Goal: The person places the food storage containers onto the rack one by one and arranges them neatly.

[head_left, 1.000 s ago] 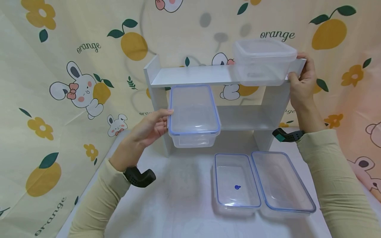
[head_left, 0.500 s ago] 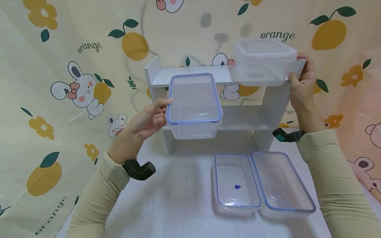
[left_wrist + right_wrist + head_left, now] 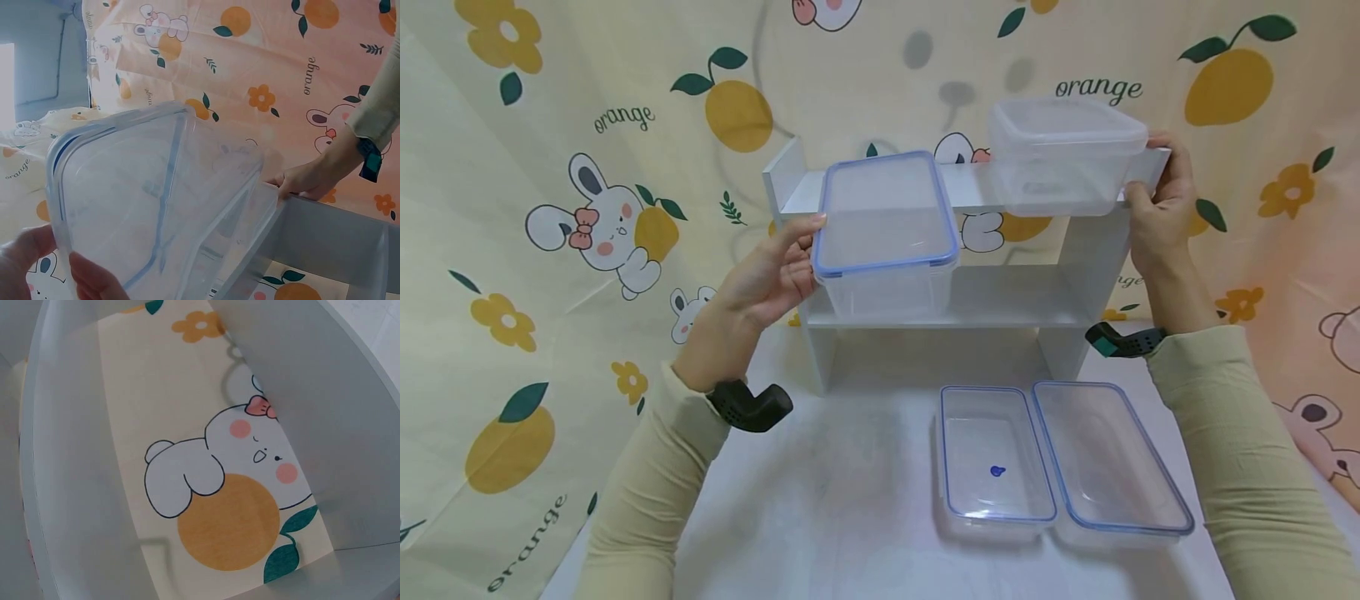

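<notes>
My left hand [image 3: 760, 279] grips the left side of a clear plastic food container [image 3: 886, 221] with a blue-edged lid. It holds the container tilted in front of the upper shelf, its lid facing me. In the left wrist view the thumb and fingers pinch the rim of this container [image 3: 119, 187]. My right hand [image 3: 1163, 196] holds the right end of a white shelf unit [image 3: 1011, 293], thumb in front. Beside it, a clear-lidded container [image 3: 1067, 154] stands at the right of the top shelf. The right wrist view shows the unit's panels [image 3: 81, 456] but no fingers.
Two blue-rimmed clear containers, one left [image 3: 996, 454] and one right [image 3: 1112, 458], lie side by side on the white table [image 3: 820, 500] in front of the unit. A patterned cloth [image 3: 647, 67] hangs behind and at the sides.
My left hand has raised the blue-edged container from below the top shelf up to its level, and its far end now overlaps the top board. My right hand has stayed in place.
</notes>
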{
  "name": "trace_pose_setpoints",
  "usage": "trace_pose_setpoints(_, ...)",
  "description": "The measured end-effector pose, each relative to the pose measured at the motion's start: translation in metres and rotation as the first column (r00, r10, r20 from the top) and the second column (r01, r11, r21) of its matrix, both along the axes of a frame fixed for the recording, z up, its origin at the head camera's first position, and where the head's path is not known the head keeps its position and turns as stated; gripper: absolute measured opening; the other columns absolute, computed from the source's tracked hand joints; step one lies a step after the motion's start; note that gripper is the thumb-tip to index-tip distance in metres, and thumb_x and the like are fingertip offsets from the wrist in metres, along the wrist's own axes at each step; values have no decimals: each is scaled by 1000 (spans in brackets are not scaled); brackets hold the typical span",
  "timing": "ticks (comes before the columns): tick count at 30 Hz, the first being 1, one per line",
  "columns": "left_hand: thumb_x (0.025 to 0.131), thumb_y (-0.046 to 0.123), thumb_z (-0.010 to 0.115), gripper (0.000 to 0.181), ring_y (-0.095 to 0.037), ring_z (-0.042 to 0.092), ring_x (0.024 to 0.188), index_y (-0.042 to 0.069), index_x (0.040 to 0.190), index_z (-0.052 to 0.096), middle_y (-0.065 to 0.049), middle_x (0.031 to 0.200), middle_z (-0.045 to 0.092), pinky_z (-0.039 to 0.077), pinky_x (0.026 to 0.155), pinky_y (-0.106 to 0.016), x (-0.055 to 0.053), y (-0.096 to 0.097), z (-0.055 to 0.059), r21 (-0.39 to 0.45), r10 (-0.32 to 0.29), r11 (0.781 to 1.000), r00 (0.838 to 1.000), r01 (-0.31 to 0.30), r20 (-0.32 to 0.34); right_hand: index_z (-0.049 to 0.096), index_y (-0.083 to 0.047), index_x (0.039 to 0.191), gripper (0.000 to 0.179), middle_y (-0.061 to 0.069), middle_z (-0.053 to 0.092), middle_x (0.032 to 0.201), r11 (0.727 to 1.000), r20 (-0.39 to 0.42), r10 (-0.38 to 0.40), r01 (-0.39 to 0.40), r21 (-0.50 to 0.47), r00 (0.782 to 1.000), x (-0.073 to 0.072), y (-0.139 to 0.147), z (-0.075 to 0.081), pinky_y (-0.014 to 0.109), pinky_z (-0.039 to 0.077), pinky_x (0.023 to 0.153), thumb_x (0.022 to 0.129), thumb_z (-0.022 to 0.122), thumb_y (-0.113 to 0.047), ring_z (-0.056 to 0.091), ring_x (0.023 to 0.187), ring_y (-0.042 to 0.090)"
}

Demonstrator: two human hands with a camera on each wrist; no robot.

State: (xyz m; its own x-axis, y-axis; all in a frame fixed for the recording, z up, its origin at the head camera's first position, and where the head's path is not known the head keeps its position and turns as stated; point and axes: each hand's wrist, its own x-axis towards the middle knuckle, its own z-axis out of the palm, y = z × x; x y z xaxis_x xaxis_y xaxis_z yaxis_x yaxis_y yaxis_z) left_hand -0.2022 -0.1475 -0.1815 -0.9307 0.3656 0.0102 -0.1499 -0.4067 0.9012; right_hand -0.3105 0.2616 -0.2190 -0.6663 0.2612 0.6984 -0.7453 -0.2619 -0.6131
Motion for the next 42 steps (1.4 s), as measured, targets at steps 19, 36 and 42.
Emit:
trace_pose_setpoints(19,91,17,65,29,-14,61,80,7,115,53,-5,95,63,56,71,-19,-19,7,20,139,21,990,999,-28,50,53,-9,118,44,7,53,130,1000,-4,3,-3,4,1000,-1,1,0,37,43,112,86,41,19,51,117,24)
trace_pose_setpoints(36,93,21,61,21,-11,54,78,9,110,57,-3,90,61,48,63,-13,-41,22,25,107,93,989,992,-101,80,53,-8,117,41,7,53,130,1000,-21,30,-31,-8,999,2,0,1,35,45,110,87,44,18,51,116,23)
trace_pose_setpoints(42,93,19,61,18,-11,53,73,8,107,58,-4,88,61,48,60,-14,-48,23,25,140,111,982,989,-124,97,53,-8,117,41,7,53,129,1000,-21,28,-29,-7,999,2,-1,0,34,46,109,87,44,18,51,116,23)
